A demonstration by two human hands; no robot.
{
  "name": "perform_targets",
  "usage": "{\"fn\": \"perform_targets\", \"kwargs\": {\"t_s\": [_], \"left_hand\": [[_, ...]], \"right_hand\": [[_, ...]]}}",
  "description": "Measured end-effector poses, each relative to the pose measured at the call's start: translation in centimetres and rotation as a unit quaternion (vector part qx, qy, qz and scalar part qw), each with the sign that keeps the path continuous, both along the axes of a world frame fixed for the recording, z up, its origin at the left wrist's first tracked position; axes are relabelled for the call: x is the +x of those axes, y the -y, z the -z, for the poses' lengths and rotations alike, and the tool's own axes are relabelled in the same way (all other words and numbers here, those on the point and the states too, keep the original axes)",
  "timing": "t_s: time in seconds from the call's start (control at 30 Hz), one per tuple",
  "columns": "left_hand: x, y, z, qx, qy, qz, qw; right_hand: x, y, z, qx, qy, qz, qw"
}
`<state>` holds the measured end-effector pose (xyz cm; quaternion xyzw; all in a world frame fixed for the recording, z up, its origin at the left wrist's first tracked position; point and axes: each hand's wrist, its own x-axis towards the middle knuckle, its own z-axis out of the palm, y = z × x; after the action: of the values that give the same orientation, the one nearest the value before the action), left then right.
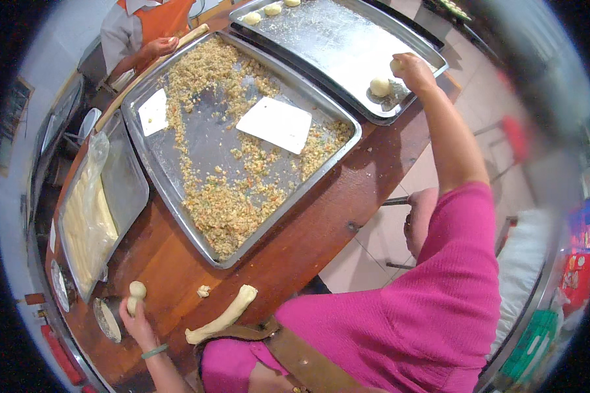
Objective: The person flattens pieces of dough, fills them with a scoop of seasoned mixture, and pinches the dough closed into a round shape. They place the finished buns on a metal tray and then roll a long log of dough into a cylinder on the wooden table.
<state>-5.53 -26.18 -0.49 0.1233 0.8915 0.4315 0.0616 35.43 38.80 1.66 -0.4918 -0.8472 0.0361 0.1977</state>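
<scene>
My left hand [137, 324] at the lower left holds two small pale dough balls [136, 289], stacked, beside a small round dish [108, 321] with pale contents. My right hand [410, 71] reaches to the right end of the floured metal tray [337, 46], fingers closed on a pale dough ball [396, 65]. Just below it another ball [379, 87] rests on that tray, and several more lie at its far left end. A rope of dough [223, 313] and a small scrap [203, 291] lie on the wooden table [337, 242] near my body.
A large tray [288, 200] of crumbly filling holds two white scrapers [274, 124]. A metal tray [128, 187] of plastic-covered dough stands left. A person [134, 29] in an orange apron is across the table. A red stool [514, 137] stands at the right.
</scene>
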Motion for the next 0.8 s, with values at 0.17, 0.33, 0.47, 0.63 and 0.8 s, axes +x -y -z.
{"fn": "perform_targets", "kwargs": {"t_s": [0.17, 0.33, 0.47, 0.63, 0.8], "left_hand": [[5.5, -12.1, -2.6, 0.156, 0.063, 0.161, 0.972], [10.9, -24.4, -4.3, 0.426, 0.403, 0.322, 0.743], [17.3, -30.9, -6.2, 0.496, 0.436, 0.377, 0.649], [20.2, -31.8, -6.5, 0.495, 0.415, 0.472, 0.600], [20.4, -32.4, -5.1, 0.373, 0.177, 0.520, 0.748]], "right_hand": [[-2.7, -0.9, -0.9, -0.059, 0.096, 0.064, 0.992], [-4.1, 6.6, -3.6, -0.110, -0.224, -0.100, 0.963], [-7.3, 20.1, -2.8, -0.510, -0.424, -0.256, 0.704], [-9.5, 26.3, -0.7, -0.657, -0.629, -0.295, 0.292], [-8.2, 26.2, 0.6, -0.649, -0.680, -0.272, 0.208]]}}
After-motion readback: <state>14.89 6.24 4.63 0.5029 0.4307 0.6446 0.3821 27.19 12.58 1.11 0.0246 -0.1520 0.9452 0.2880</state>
